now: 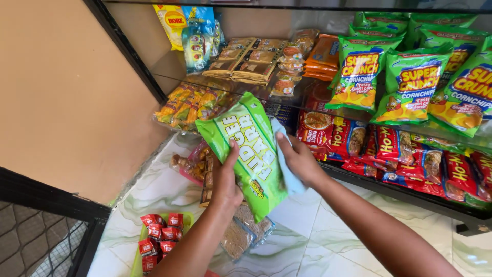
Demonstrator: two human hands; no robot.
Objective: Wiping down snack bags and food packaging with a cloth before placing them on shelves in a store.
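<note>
Green snack bag (249,154) sits gripped in the left hand (225,179); the right hand (300,161) presses what looks like a blue cloth (287,174). Squeezing might crush the snacks.

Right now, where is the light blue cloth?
In the head view, the light blue cloth sits centre frame under the right hand, pressed against the right edge of the green snack bag held by the left hand, just before the lower shelf.
</note>
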